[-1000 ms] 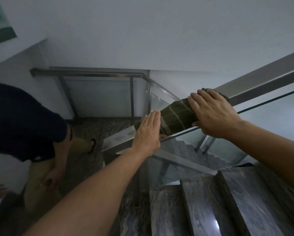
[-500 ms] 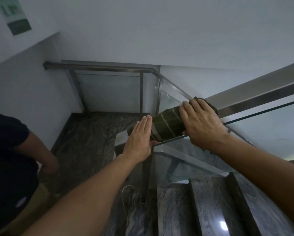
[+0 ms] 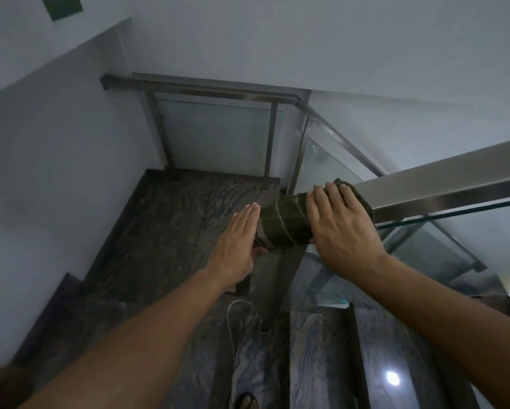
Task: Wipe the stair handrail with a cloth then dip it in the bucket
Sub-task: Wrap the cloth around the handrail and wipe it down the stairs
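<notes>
A dark green cloth with pale stripes (image 3: pixel 280 224) is wrapped over the lower end of the brushed-metal stair handrail (image 3: pixel 442 184), which slopes up to the right. My right hand (image 3: pixel 341 225) lies over the cloth from above, fingers curled around the rail. Flat against the cloth-covered end of the rail stands my left hand (image 3: pixel 236 246), fingers straight and together, thumb tucked under the cloth. No bucket is in view.
A glass panel (image 3: pixel 454 219) runs under the handrail. Dark marbled steps (image 3: pixel 315 358) descend to a landing (image 3: pixel 177 214) bounded by another metal and glass railing (image 3: pixel 212 90). White walls stand left and behind. A white cord (image 3: pixel 230 317) lies on a step.
The cloth and both hands have slid down to the rail's lower end. The person in dark clothes on the left has left the view as my head turned.
</notes>
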`<state>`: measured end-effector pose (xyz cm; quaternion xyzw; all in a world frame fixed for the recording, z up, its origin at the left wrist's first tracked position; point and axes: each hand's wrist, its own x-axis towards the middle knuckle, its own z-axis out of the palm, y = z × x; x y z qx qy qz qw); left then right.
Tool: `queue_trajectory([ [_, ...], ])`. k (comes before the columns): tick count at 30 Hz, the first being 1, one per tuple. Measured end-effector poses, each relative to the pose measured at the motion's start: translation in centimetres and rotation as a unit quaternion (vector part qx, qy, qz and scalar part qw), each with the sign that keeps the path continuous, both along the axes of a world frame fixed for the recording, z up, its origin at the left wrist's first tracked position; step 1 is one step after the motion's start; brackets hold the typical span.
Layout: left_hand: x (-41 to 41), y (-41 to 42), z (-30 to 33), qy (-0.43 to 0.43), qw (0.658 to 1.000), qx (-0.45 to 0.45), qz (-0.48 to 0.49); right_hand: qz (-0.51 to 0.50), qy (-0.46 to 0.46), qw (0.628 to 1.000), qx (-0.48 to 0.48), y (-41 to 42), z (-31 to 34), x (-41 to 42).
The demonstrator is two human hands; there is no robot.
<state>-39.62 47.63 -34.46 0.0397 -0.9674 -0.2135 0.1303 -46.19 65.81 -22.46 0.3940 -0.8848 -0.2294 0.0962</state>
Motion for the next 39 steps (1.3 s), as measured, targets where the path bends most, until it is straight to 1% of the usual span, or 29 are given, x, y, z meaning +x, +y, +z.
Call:
queue_trajectory([
  [5,0.4,-1.1,-0.8,-0.02,0.999,0.039,-0.003,0.008,-0.011,1.0,-0.009,-1.1,-1.0,-0.2],
  [11,0.1,-1.8,-0.8,-0.039,0.998,0.045,-0.024,-0.001,-0.022,0.999,0.026,-2.1,-0.8,-0.8],
  [18,0.1,-2.0,-0.7,-0.041,0.997,0.061,-0.036,-0.007,-0.029,0.999,0.024,-2.5,-0.5,-0.7],
  [23,0.0,-2.4,-1.2,-0.006,0.995,0.078,-0.06,-0.003,-0.014,1.0,0.011,-2.6,-0.8,-0.6],
  [26,-0.1,-2.6,-1.9,0.008,0.992,0.099,-0.074,-0.01,-0.01,1.0,0.022,-2.5,-1.3,-0.7],
  [30,-0.2,-3.3,-3.2,0.066,0.987,0.112,-0.094,-0.022,0.003,0.999,0.024,-3.2,-2.4,-0.5],
  [33,-0.3,-3.7,-4.7,0.094,0.976,0.168,-0.102,-0.033,0.01,0.999,0.006,-4.5,-3.5,0.4],
  [35,-0.3,-3.5,-5.4,0.117,0.962,0.219,-0.11,-0.056,0.016,0.998,0.007,-5.3,-4.0,0.8],
  [39,0.1,-3.5,-7.1,0.097,0.921,0.338,-0.168,-0.087,0.027,0.996,-0.007,-6.7,-4.8,2.1],
])
